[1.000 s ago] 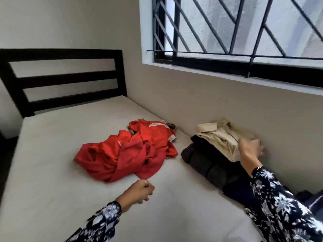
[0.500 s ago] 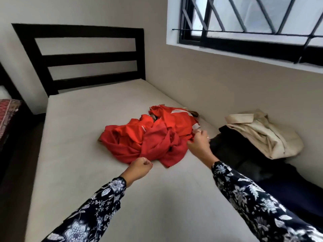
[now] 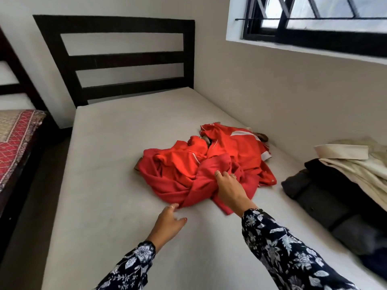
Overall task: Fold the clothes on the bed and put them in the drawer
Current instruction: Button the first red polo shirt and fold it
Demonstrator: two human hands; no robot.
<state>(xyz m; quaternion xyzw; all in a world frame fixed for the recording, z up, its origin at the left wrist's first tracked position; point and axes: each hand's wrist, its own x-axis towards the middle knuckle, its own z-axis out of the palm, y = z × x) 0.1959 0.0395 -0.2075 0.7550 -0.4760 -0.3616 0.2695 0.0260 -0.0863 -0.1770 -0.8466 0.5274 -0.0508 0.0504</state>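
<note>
— Start at the fingers. What is the right hand [image 3: 230, 190] doing?

— Its fingers [image 3: 222, 176] curl down into the red garment [image 3: 201, 166], bunching a fold of the cloth under them; the palm lies over the near middle of the heap. Two rings show on that hand.

— And the left hand [image 3: 168, 222]?

— Fingers loosely spread, thumb out to the right. The fingertips [image 3: 173, 206] just reach the nearest corner of the red cloth. Whether they pinch it or only touch it, I cannot tell (the tips are partly hidden by the hem).

— Which way does the garment run?

— It is crumpled, so no neat outline, but its long axis goes from the near left, by the left hand, to the far right, toward the wall. White stripes and a white cuff show at the far-right end.

— Where does it sit overall?

— On the bare mattress [image 3: 109, 164], right of centre, its far end close to the wall under the window [image 3: 314, 19]. Farther right, apart from it, a cream garment [image 3: 351, 164] lies on top of a dark pile [image 3: 318, 193]. The dark headboard [image 3: 125, 59] stands at the far end, and a second bed with a red patterned cover [image 3: 16, 139] is at the left edge.
</note>
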